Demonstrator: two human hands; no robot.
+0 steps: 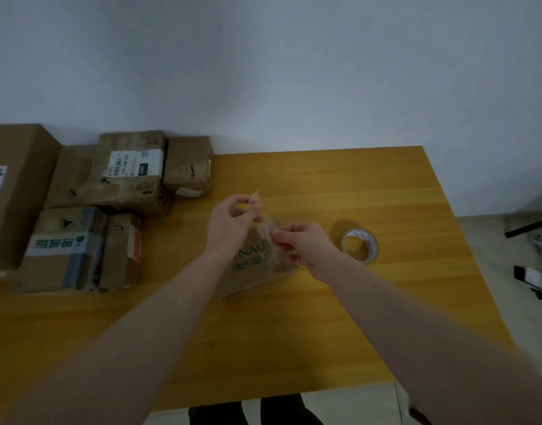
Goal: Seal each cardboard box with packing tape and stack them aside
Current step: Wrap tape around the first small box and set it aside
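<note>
At centre frame, just above my forearms, sits the box (pixel 257 268) with green lettering, on the table (pixel 386 185). My left hand (pixel 230 222) pinches one end of a clear tape strip (pixel 265 214); my right hand (pixel 303 245) pinches the other end, so the strip hangs crumpled over the box top. It looks stuck to itself, though blur makes that hard to confirm. I judge this box not yet sealed. Left of it, the stack (pixel 110 210) of boxes fills the left edge, several with tape across them, so those seem done. Right of my right hand lies the roll (pixel 360 245), near but apart. Nothing blocks the way to the stack.
</note>
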